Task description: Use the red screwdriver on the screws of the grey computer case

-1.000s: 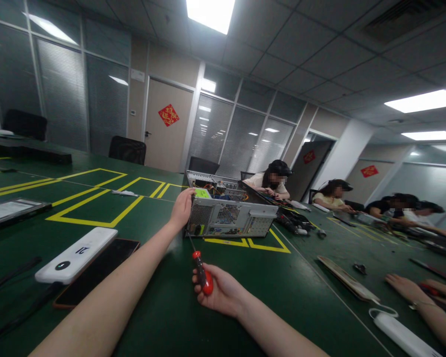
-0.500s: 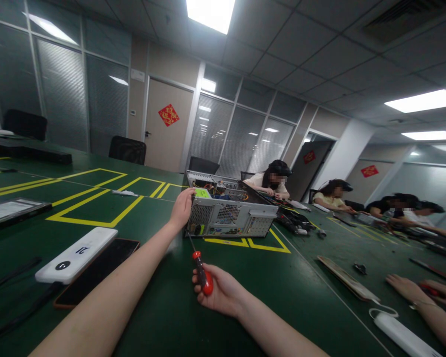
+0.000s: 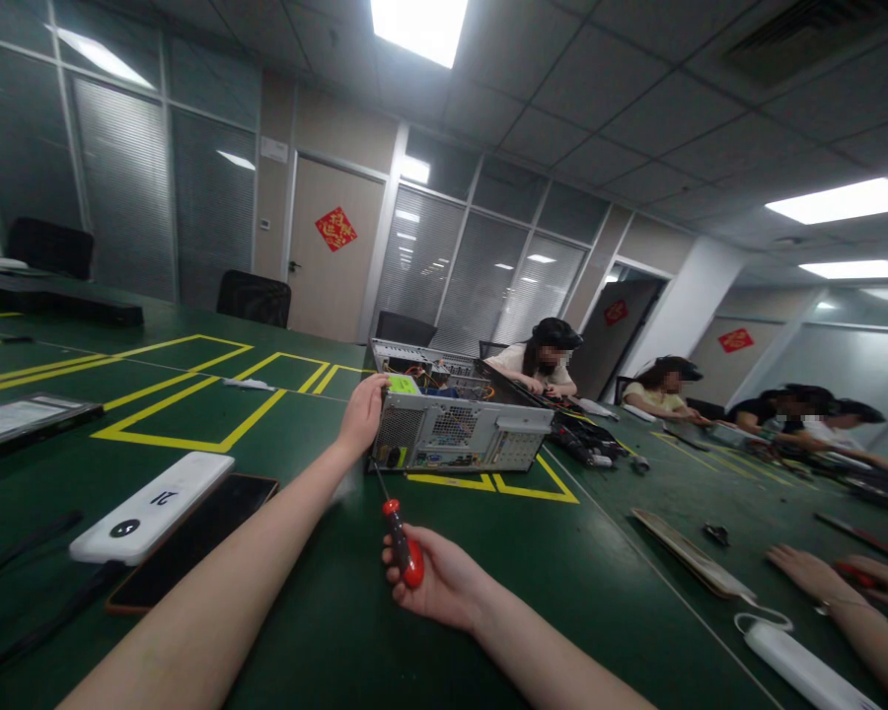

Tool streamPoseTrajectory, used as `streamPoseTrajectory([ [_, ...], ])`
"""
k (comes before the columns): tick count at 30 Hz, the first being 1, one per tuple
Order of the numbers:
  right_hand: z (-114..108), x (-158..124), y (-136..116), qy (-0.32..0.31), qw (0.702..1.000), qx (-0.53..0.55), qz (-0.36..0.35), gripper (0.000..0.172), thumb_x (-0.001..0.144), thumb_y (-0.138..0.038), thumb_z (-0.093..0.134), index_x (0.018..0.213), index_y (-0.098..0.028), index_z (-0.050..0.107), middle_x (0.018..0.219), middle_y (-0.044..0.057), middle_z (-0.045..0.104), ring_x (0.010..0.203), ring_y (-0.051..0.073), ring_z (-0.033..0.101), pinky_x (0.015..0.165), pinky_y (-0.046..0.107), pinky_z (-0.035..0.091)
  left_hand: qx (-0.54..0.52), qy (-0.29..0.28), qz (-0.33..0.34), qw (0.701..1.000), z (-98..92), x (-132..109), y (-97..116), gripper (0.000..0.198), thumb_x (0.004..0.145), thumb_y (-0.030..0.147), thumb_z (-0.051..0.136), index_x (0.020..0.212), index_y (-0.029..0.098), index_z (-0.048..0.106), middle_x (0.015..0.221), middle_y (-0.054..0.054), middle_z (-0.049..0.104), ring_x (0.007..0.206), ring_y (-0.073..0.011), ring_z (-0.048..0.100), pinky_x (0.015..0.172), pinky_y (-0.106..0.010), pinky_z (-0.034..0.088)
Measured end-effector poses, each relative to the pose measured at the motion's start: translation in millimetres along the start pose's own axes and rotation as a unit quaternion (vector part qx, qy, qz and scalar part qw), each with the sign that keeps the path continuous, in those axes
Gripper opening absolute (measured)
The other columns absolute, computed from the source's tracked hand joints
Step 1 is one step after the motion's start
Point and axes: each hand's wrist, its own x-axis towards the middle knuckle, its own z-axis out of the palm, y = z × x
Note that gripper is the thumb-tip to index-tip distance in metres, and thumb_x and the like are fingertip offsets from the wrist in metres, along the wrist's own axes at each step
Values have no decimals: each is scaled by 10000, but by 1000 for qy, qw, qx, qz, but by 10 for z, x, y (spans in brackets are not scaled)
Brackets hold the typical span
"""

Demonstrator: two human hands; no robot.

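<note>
An opened computer case [image 3: 481, 444] lies on its side on the green table, its vented rear panel facing me and its wiring exposed on top. My left hand [image 3: 362, 419] grips the case's near left corner, beside the power supply with its bright green label [image 3: 402, 384]. In my right hand [image 3: 436, 577] is a screwdriver [image 3: 407, 557] with a red and dark handle, held by closed fingers. Its thin shaft points up and away, with the tip at the lower left corner of the rear panel. Whether the tip sits in a screw is too small to tell.
Left of me lie a white power bank [image 3: 155, 505], a dark phone [image 3: 192, 537] and a hard drive [image 3: 26, 424]. Yellow tape marks the table [image 3: 326, 651]. To the right are a phone [image 3: 688, 552], another power bank [image 3: 806, 666] and a neighbour's hands [image 3: 814, 577]. Several people work farther back.
</note>
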Motion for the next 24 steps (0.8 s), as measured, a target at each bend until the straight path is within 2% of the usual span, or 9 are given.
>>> streamPoseTrajectory([
  [24,4,-2,7,-2,1000,-4,-2,338,931,-330,336,885,-100,579,674,38,619,536,106,579,518,201,401,-8,1,-3,1000,1,-2,-1,377,945,318,234,1032,174,571,1155,-107,598,1129,-199,532,1024,-417,399],
])
